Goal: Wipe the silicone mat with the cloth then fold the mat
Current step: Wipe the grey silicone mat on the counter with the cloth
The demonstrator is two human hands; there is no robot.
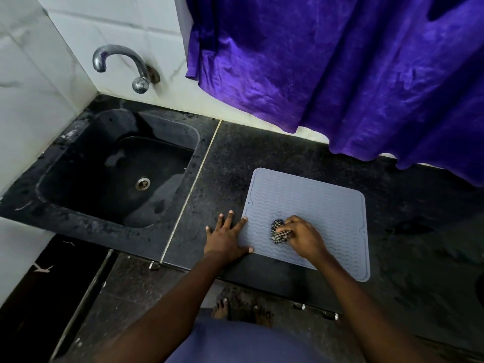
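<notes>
**Wiping mat, fold pending**

Head view: silicone mat (314,205) lay flat on the desk (230,158), right of the sink (117,163). Right hand (303,235), grip closed on the bunched checked cloth (279,231), pressed at mat centre. Left hand (227,235) splayed flat, pinning the mat's sink-side edge. Mat looked light, floppy, ribbed, probably grippy; best lifted by a corner for folding.

A grey silicone mat (314,203) lies flat on the dark worktop (230,158), right of a black sink (78,158). The right hand (303,235) presses a bunched checked cloth (279,231) onto the mat. The left hand (226,238) lies spread flat, fingertips on the mat's left edge. A purple curtain (340,61) hangs behind.
</notes>
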